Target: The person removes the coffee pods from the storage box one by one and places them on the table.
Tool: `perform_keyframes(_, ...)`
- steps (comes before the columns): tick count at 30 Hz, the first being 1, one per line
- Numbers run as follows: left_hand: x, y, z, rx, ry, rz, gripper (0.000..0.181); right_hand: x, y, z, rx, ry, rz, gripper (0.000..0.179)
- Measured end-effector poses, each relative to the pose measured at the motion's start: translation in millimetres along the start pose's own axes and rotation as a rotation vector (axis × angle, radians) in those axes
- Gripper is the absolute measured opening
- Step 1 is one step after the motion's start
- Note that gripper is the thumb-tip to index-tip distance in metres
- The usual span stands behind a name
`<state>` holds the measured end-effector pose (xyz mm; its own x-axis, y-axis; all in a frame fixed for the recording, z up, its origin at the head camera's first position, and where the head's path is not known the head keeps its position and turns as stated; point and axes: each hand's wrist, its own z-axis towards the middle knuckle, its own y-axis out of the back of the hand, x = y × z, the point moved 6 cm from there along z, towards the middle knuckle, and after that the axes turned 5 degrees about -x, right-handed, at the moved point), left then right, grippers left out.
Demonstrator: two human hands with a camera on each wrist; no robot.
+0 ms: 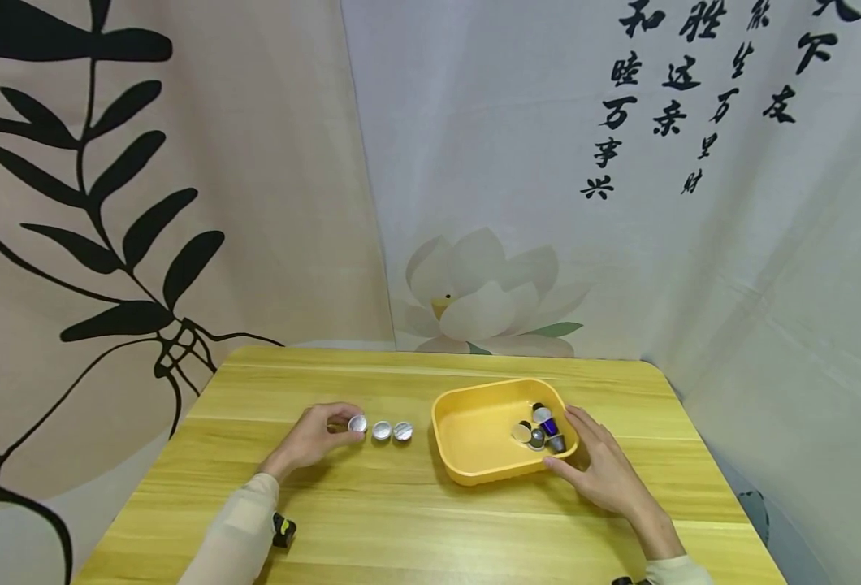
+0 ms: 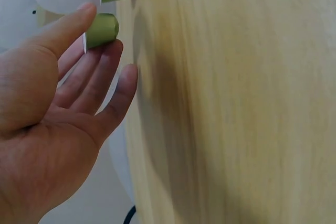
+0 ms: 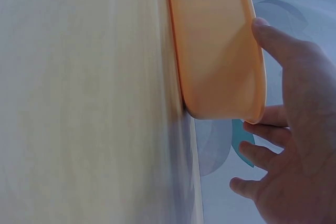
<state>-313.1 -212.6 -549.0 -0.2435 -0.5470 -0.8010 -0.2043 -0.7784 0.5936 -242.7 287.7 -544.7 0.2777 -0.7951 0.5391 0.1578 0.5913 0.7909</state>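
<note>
My left hand (image 1: 318, 437) pinches a green coffee capsule (image 2: 103, 31) between thumb and fingertips, its silver lid up. Whether its base touches the table cannot be told. Just to its right, two more capsules stand lid up in a row, a middle capsule (image 1: 382, 431) and a right-hand capsule (image 1: 403, 431). My right hand (image 1: 604, 465) spans the near right corner of a yellow plastic tray (image 1: 474, 431); the thumb (image 3: 270, 32) touches the rim, and the other fingers are extended and spread. Several capsules lie in the tray's right end, among them a blue capsule (image 1: 550, 426).
The wooden table (image 1: 401, 536) has rounded far corners. A printed cloth (image 1: 292, 203) hangs behind its far edge. A dark wrist device (image 1: 283, 530) sits under the left sleeve.
</note>
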Motion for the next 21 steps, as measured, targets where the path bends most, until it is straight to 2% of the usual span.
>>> perform_keyframes(9, 0.7, -4.2, -0.5, 0.019, -0.021, 0.023, 0.033, -1.3, -0.1, 1.0, -0.002, 0.004, 0.004, 0.102)
perform_keyframes(21, 5.6, -7.2, -1.1, 0.04, -0.004, 0.028, 0.036, -0.9, -0.3, 0.3, -0.004, 0.006, 0.001, 0.102)
